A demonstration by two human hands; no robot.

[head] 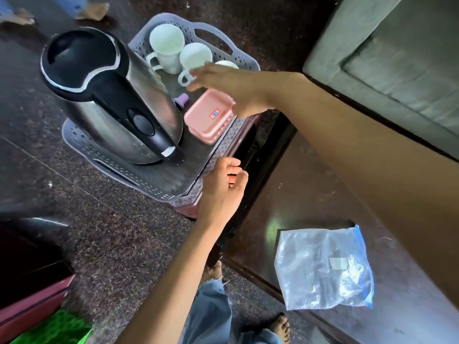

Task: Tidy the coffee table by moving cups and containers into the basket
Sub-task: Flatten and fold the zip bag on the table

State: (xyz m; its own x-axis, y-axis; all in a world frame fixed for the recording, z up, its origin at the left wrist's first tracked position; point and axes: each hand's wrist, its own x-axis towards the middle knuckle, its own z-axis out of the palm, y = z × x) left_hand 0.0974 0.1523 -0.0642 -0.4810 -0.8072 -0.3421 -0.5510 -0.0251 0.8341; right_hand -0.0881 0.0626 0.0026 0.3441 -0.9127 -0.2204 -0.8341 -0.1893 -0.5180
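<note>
A clear bag (pixel 323 266) lies on the dark table (pixel 298 194), well behind the fingers. The left hand (pixel 221 192) hangs with loosely curled, empty fingers (pixel 233 165) at the near rim of the grey basket (pixel 159 180). Beyond them stand a kettle (pixel 111 100) and a pink box (pixel 211 115); the right hand (pixel 231 88), fingers (pixel 198 83) spread and empty, hovers over that box, with three white cups (pixel 169 48) just past its fingertips.

Right grip (pixel 231 88) outstretched, left grip (pixel 223 184) loosely curled.
</note>
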